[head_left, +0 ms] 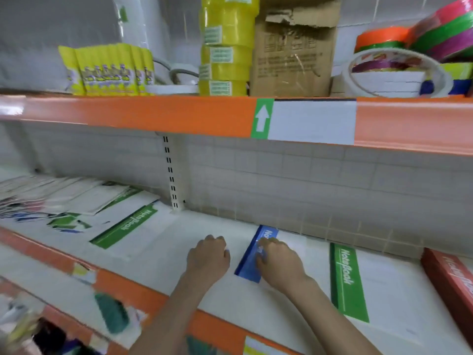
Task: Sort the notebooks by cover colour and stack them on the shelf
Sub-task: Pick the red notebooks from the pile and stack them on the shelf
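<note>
Flat, right hand (277,262) presses glossy blue notebook (249,262).

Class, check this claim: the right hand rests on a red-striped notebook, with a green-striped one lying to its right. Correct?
Not quite. In the head view the right hand rests on a blue-striped notebook, not a red one. The green-striped notebook does lie to its right.

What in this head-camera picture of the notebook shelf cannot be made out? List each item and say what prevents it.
- Blue notebook: title partly covered by the right hand.
- Red notebook: cut off by the right edge.
- Loose pile of notebooks at far left: blurred, colours and count unclear.
- Left hand: fingers curled under, so any contents are hidden.
- Lower shelf items: blurred.
</note>
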